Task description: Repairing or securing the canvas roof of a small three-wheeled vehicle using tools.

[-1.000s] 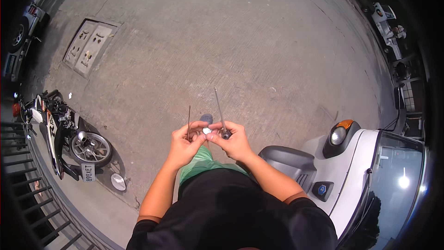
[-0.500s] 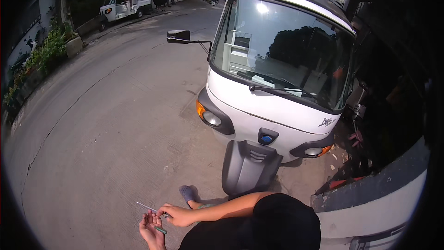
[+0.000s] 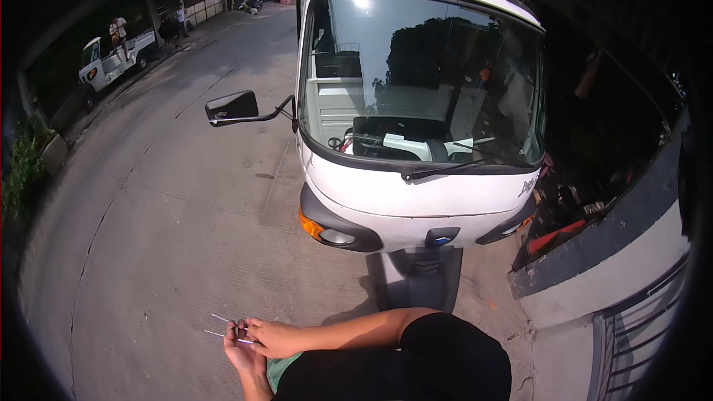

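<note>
- Ground (image 3: pixel 171 252): beneath the grip.
- White three-wheeler (image 3: pixel 401 200): ahead and right of the grip.
- Fender (image 3: pixel 416 282): right of the grip.
- Right hand (image 3: pixel 271 338) and left hand (image 3: pixel 241 358): together, fingers curled narrow; cannot tell which holds which rod.
- Two rods (image 3: pixel 220 318): in the grip, ends poking out left.

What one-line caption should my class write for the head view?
Left hand and right hand, close together, holding two thin rods near a white vehicle with a broad windshield.

Grey cracked road (image 3: pixel 171 252), large white vehicle (image 3: pixel 401 199) standing on it, small white truck (image 3: pixel 139 46) farther off
</note>
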A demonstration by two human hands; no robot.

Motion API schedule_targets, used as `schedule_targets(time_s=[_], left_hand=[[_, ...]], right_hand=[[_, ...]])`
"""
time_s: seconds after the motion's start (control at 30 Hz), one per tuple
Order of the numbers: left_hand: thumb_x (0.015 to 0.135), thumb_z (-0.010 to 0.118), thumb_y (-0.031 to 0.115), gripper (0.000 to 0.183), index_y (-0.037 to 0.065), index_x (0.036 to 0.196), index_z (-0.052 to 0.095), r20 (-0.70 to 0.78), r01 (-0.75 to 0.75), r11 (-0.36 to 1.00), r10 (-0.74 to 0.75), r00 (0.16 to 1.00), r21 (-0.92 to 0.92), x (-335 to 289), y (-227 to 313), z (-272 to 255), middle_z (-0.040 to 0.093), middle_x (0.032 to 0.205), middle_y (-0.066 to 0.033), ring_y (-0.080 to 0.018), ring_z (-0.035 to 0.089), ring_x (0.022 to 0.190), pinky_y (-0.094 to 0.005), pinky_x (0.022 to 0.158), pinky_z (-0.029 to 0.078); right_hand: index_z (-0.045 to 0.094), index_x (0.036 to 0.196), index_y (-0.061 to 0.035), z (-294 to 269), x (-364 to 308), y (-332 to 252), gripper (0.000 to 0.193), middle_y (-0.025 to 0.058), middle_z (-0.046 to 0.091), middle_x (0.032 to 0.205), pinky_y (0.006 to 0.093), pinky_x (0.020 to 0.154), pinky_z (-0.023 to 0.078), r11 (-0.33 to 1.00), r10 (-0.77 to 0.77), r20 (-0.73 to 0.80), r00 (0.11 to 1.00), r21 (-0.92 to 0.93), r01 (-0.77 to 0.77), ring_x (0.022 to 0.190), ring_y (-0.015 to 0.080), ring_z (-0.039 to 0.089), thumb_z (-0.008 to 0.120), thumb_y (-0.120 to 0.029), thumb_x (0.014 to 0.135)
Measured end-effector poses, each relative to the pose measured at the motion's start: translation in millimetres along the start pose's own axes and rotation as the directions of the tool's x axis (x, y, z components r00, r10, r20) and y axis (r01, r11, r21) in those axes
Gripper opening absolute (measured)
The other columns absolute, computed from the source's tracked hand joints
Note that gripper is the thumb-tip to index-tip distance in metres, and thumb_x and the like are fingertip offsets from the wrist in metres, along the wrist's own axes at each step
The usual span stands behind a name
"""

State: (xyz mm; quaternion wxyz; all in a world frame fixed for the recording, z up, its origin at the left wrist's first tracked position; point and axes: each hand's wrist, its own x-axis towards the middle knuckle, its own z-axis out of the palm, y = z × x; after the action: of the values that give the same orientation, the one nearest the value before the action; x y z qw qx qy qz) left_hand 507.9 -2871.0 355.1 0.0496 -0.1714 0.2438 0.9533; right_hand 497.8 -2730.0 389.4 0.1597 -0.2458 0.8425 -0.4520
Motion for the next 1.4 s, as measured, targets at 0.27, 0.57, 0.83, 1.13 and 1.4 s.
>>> schedule_targets(time_s=[0.27,0.57,0.83,1.13,1.4], left_hand=[[0.092,0.045,0.021,0.012,0.013,0.097,0.053,-0.273,0.102,0.991,-0.075,0.959,0.087,157.6,112.3,-59.3,0.054,0.086,-0.0025,-0.0172,0.049,0.076,-0.0371,0.077,0.044],[0.092,0.041,0.008,0.04,0.018,0.13,0.042,-0.361,-0.007,0.942,0.135,0.923,0.337,353.8,243.7,-74.2,0.055,0.088,-0.0029,-0.01,0.04,0.06,-0.023,0.05,0.032],[0.089,0.043,0.018,0.017,0.013,0.098,0.057,-0.274,0.371,0.896,-0.304,0.913,0.243,493.1,229.0,-25.6,0.041,0.07,0.0006,-0.0107,0.03,0.052,-0.0252,0.045,0.024],[0.105,0.048,0.038,0.028,0.011,0.103,0.056,-0.026,0.346,0.713,-0.418,0.908,0.611,628.1,209.0,80.0,0.038,0.065,0.0046,-0.0078,0.027,0.049,-0.0245,0.044,0.023],[0.098,0.06,0.049,0.043,0.008,0.087,0.059,0.395,-0.028,0.492,-0.662,0.637,0.87,681.0,127.5,322.9,0.035,0.059,0.0105,-0.0034,0.023,0.049,-0.0233,0.045,0.018]], right_hand=[[0.057,0.09,0.003,10.4,144.4,34.0,0.028,0.0177,0.058,0.091,0.0441,0.072,0.049,0.917,0.156,0.281,0.947,0.316,-0.245,0.081,0.029,0.064,0.057,-0.024,0.093],[0.058,0.109,0.001,3.8,308.7,58.8,0.035,0.013,0.065,0.119,0.0348,0.082,0.056,0.482,0.078,0.379,0.922,0.795,-0.368,0.095,0.0209,0.069,0.043,-0.03,0.103],[0.054,0.108,0.0009,-76.1,388.0,86.7,0.024,0.0114,0.067,0.109,0.0292,0.075,0.055,0.666,0.278,0.079,0.957,0.703,-0.251,0.086,0.017,0.069,0.051,-0.022,0.103],[0.053,0.117,0.0003,-214.9,395.8,95.9,0.024,0.0045,0.065,0.091,0.0271,0.068,0.051,0.787,0.326,-0.322,0.889,0.613,-0.067,0.076,0.0099,0.061,0.058,-0.016,0.101],[0.059,0.12,0.0054,-283.9,333.8,-25.0,0.026,0.0132,0.069,0.089,0.0292,0.065,0.051,0.987,0.161,-0.802,0.575,0.135,-0.088,0.074,0.016,0.063,0.056,-0.007,0.098]])
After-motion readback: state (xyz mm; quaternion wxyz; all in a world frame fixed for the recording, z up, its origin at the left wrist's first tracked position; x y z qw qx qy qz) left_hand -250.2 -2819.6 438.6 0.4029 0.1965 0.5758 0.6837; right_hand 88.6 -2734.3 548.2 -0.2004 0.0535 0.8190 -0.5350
